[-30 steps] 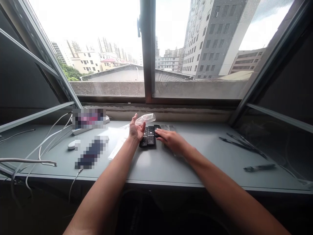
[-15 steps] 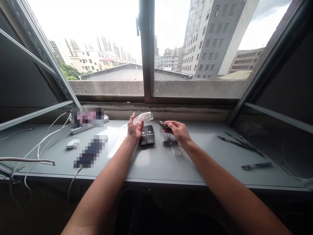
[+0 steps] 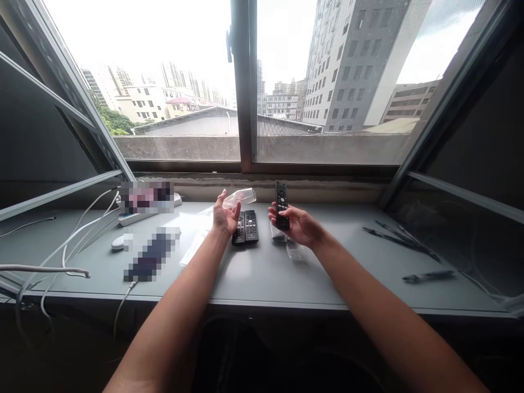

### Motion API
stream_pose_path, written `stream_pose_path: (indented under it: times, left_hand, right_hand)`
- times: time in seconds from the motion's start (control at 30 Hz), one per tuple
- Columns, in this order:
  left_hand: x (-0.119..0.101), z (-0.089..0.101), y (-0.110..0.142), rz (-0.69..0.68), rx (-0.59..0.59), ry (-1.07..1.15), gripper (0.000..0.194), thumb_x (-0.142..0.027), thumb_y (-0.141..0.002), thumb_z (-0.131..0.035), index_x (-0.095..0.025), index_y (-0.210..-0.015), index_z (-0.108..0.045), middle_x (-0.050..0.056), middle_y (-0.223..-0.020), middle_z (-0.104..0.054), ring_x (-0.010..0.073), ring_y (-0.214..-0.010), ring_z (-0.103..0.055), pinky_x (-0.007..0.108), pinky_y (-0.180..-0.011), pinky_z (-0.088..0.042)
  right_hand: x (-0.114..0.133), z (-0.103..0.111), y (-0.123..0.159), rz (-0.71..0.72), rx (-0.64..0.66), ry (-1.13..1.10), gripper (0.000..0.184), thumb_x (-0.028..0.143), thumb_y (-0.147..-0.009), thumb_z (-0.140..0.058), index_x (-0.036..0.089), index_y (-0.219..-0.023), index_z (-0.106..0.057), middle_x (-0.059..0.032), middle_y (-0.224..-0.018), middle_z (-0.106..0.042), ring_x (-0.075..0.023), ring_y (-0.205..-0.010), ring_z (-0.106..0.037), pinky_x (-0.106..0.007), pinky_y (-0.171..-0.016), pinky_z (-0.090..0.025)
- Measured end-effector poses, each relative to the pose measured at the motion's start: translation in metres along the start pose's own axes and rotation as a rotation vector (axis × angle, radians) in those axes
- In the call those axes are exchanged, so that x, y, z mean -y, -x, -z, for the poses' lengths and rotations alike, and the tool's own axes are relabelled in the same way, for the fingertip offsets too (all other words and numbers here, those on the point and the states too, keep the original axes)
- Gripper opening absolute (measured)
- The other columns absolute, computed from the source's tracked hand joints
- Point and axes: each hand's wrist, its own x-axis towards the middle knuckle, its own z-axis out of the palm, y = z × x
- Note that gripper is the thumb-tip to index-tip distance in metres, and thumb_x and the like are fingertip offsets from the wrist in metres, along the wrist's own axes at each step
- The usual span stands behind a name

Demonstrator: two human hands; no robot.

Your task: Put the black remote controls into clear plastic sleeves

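The black, oblong plastic remote control (image 3: 281, 197) stands up out of the right hand (image 3: 292, 219), pinched around its lower end between thumb and fingers. It is probably light and stiff, its smooth shell a little slippery; the best hold should be by the long side edges, clear of the buttons. Its long axis runs nearly upright, the free end pointing up toward the window, the button face turned to the wearer. Just below the right hand lies a crumpled clear plastic packet (image 3: 295, 252). To its left, two flat black button-covered remotes (image 3: 251, 228) lie side by side, beside the left hand (image 3: 226, 217). That hand's thumb and raised finger are parted; whether it grips the clear, thin plastic sleeve (image 3: 244, 196) just beyond, I cannot tell.
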Motion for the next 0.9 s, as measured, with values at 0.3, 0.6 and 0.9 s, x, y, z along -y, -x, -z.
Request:
stream_pose_path:
  times: [0.3, 0.6, 0.9]
  left_hand:
    - [0.0066, -0.0013, 0.0013, 0.011, 0.012, -0.079, 0.048, -0.032, -0.091, -0.087, -0.023, -0.131, -0.063, 0.014, -0.119, -0.076, 0.0225, -0.094, -0.082, 0.021, -0.060, -0.067]
    - [0.0049, -0.0021, 0.0025, -0.006, 0.033, -0.087, 0.038, -0.032, -0.089, -0.087, -0.024, -0.119, -0.066, 0.010, -0.115, -0.076, 0.0233, -0.099, -0.081, 0.020, -0.060, -0.067]
    - [0.0043, -0.0030, 0.0035, 0.016, 0.018, -0.116, 0.035, -0.035, -0.094, -0.081, -0.020, -0.122, -0.066, 0.012, -0.114, -0.077, 0.0210, -0.095, -0.081, 0.019, -0.060, -0.066]
  right_hand:
    - [0.0009, -0.0040, -0.0024, -0.026, 0.078, -0.035, 0.040, 0.047, -0.113, -0.045, 0.019, -0.121, -0.073, -0.0075, -0.093, -0.072, -0.0163, -0.066, -0.062, -0.025, -0.049, -0.056]
    - [-0.0014, -0.0018, -0.0033, -0.120, 0.002, -0.145, 0.033, 0.047, -0.112, -0.053, 0.019, -0.118, -0.070, -0.0133, -0.115, -0.079, -0.0174, -0.077, -0.071, -0.021, -0.042, -0.055]
    - [-0.0010, 0.0006, -0.0061, -0.163, -0.012, -0.316, 0.039, 0.044, -0.114, -0.045, 0.013, -0.123, -0.068, -0.0027, -0.075, -0.061, -0.0125, -0.053, -0.052, -0.019, -0.036, -0.046]
